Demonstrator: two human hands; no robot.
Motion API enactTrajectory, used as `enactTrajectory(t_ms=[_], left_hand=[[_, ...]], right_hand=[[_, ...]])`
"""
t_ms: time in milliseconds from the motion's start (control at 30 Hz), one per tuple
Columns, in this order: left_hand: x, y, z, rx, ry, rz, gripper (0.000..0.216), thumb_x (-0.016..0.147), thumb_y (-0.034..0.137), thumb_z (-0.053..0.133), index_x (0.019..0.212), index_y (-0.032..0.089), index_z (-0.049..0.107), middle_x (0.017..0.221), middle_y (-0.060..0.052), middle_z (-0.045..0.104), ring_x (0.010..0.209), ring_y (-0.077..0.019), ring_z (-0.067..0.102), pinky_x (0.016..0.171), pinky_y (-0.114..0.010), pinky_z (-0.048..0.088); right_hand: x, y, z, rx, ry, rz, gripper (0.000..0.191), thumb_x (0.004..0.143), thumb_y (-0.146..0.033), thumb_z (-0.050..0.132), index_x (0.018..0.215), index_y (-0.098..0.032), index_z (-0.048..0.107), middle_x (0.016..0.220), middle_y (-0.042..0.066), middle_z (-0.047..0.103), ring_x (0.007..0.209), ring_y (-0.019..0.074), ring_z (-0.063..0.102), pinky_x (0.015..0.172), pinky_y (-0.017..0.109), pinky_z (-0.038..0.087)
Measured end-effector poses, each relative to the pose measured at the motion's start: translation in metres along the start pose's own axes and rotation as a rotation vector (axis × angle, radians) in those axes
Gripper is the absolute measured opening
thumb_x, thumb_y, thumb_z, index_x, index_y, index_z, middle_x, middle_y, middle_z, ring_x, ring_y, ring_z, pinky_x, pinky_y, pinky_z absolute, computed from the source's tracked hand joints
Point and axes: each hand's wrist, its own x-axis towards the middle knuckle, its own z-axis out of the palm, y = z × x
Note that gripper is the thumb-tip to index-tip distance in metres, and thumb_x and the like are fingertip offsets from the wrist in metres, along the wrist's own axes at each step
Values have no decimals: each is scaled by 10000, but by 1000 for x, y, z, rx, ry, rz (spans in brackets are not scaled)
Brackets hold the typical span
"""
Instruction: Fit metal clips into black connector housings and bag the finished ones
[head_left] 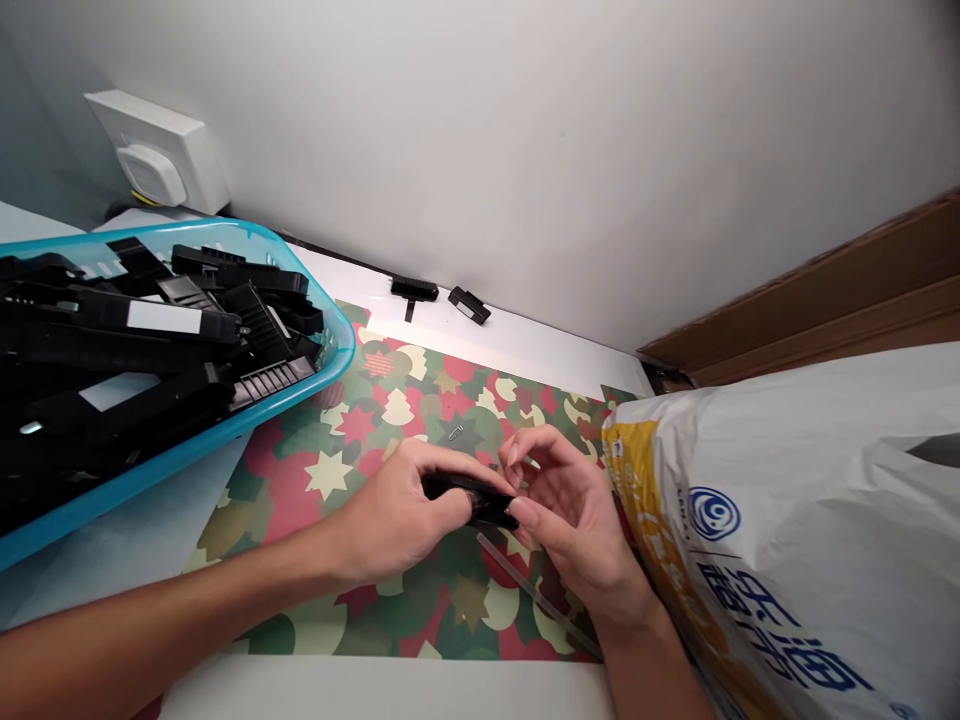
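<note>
My left hand [405, 505] is closed around a small black plastic part [472, 497], held just above a patterned mat [360, 440] with stars and trees. My right hand [570, 500] meets it from the right, thumb and fingers pinching the part's right end. Much of the part is hidden by my fingers. A thin clear strip [540, 595] lies on the mat under my right hand.
A blue basket [330, 375] full of several black plastic parts sits at left. Two small black pieces [414, 290] [469, 304] lie by the wall. A small metal clip [455, 432] rests on the mat. A large white printed bag [787, 520] fills the right. A wall socket [157, 150] is upper left.
</note>
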Motion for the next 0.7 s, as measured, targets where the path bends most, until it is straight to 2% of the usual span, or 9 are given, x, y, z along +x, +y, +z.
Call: enactTrajectory(t_ms=[67,100,167,233,300,467,600,700], left_hand=[[1,0,1,-37,18,16,315,814,111,585,968,185,849,954,-35,807,976,-200,719,884,-279,557],[1,0,1,-53,29,10,303,830,112,591,996,185,833,953,-34,801,971,-196,721,886,-279,560],[1,-1,0,-71,41,-28,305,860,125,594,1087,190,787,901,-17,771,799,-148,682,742,-242,548],[-1,-3,-1,-88,40,-72,336,897,155,584,1201,207,718,830,20,706,583,-92,533,550,-208,451],[-2,-4,-3,-107,27,-91,339,927,192,587,1257,222,654,783,51,629,500,-70,404,461,-202,349],[-3,-1,-4,-101,-65,-81,213,964,250,626,1173,210,624,723,66,539,551,-83,404,492,-214,315],[-3,3,-6,-73,-95,-103,171,978,283,631,1132,210,628,799,50,584,629,-91,372,541,-225,289],[-4,4,-6,-28,-118,-110,128,986,304,617,1061,202,640,839,40,605,657,-97,374,562,-239,287]], right_hand=[[1,3,-2,18,6,27,296,886,-466,836,1011,-261,662,908,15,569,769,170,549,561,242,513],[2,5,-2,28,6,39,267,901,-449,825,1005,-259,669,906,14,565,758,165,547,533,230,507],[2,7,-3,41,9,45,245,924,-449,809,1034,-257,702,904,14,573,724,154,552,494,218,507],[2,9,-2,26,11,16,311,905,-486,832,1095,-258,742,903,20,602,700,152,573,479,225,529],[1,11,-1,-14,32,-39,357,863,-483,880,1126,-265,777,901,26,639,705,158,604,490,235,555],[1,11,0,-45,111,-147,179,889,-328,883,1061,-302,844,882,22,677,715,146,619,496,210,548],[1,11,-2,-28,70,-180,243,870,-223,892,1090,-319,854,895,21,690,744,150,632,525,214,560],[1,10,0,-31,57,-209,242,869,-221,894,1086,-321,859,908,21,715,744,145,640,560,221,562]])
